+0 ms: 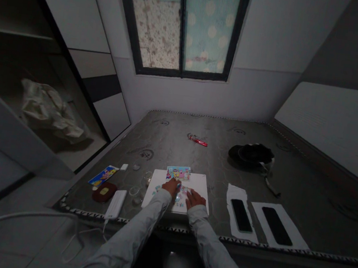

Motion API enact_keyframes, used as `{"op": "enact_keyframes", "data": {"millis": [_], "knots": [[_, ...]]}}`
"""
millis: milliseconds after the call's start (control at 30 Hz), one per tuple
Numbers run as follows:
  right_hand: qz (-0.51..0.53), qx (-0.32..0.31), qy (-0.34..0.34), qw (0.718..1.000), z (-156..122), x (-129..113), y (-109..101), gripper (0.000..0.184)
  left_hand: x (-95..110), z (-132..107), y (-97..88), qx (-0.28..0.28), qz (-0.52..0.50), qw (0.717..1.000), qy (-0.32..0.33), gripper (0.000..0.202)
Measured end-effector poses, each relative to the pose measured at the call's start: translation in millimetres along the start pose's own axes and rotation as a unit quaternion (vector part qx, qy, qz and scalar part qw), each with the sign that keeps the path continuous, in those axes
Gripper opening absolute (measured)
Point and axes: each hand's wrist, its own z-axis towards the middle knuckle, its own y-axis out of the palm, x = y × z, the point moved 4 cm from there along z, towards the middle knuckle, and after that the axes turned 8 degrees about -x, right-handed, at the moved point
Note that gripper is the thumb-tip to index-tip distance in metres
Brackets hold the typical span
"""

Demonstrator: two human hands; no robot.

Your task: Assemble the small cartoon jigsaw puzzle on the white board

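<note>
A white sheet or board [198, 180] lies flat near the front edge of the covered surface. On its far part rests a colourful cartoon card [185, 174]. Between my hands is a small, shiny piece with coloured pictures [180, 196], perhaps a clear sticker sheet. My left hand [170, 186] is at its left side, fingers bent together at the tips; what they pinch, if anything, is too small to make out. My right hand [195, 199] rests on the white sheet at the right, fingers apart and touching the edge of the piece. Small coloured figures show beside my left hand.
On the left lie a blue cartoon card [103, 176], a brown round case [105, 192], a white power bank [116, 204] with a cable, and clear rings. Two dark phones [241, 215] lie on white paper at right. A black cap [251, 155] and red item [198, 141] lie farther back.
</note>
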Motion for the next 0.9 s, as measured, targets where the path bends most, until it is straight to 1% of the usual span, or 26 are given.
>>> {"op": "enact_keyframes", "data": {"millis": [133, 267, 400, 567, 733, 900], "knots": [[-0.009, -0.009, -0.028, 1.0, -5, 9, 14, 0.047, 2, 11, -3.8, -0.018, 0.043, 0.999, 0.013, 0.038], [-0.032, 0.005, -0.035, 0.999, -7, 13, 21, 0.049, 1, 19, -6.4, -0.024, 0.047, 0.998, 0.016, 0.036], [-0.047, 0.013, -0.045, 0.998, -7, 13, 24, 0.05, 1, 22, -7.4, -0.026, 0.037, 0.998, 0.034, 0.036], [-0.042, 0.013, -0.046, 0.998, -8, 13, 25, 0.049, 1, 22, -5.4, -0.013, 0.009, 0.999, 0.05, 0.038], [-0.049, -0.001, -0.042, 0.998, -9, 9, 19, 0.05, 1, 17, 1.9, 0.001, -0.014, 0.999, 0.043, 0.02], [-0.043, -0.016, -0.029, 0.999, -9, 6, 13, 0.05, 1, 15, 0.9, 0.024, -0.016, 0.999, 0.04, 0.016]]}}
